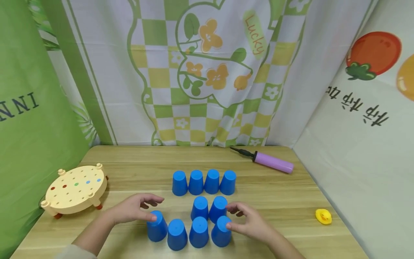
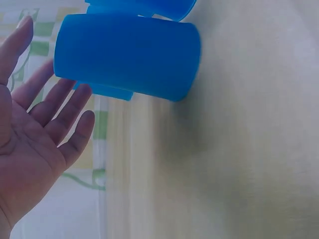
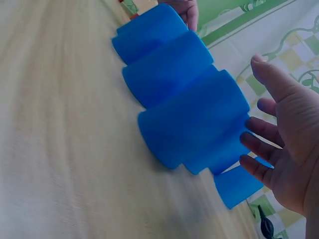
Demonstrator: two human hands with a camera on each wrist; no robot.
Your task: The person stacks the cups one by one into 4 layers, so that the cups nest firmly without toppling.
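Blue cups stand upside down on the wooden table in three rows. My left hand [image 1: 132,208] has its fingers extended and spread, the thumb overlapping the top of the leftmost front cup [image 1: 157,230] in the head view. In the left wrist view, that palm [image 2: 27,134] faces a cup [image 2: 127,57] with nothing gripped. Over on the right, my other hand [image 1: 250,223] holds its fingers loosely bent, thumb at the rightmost front cup [image 1: 221,235] and fingertips by a middle-row cup [image 1: 218,210]. The right wrist view shows this hand [image 3: 294,144] beside a cup [image 3: 194,119], gripping nothing.
Behind the two middle cups runs a back row of several blue cups [image 1: 196,184]. A round pegboard [image 1: 76,189] on short legs stands at the left. A purple hand pump [image 1: 273,162] lies at the back right, and a yellow toy duck [image 1: 323,216] near the right edge.
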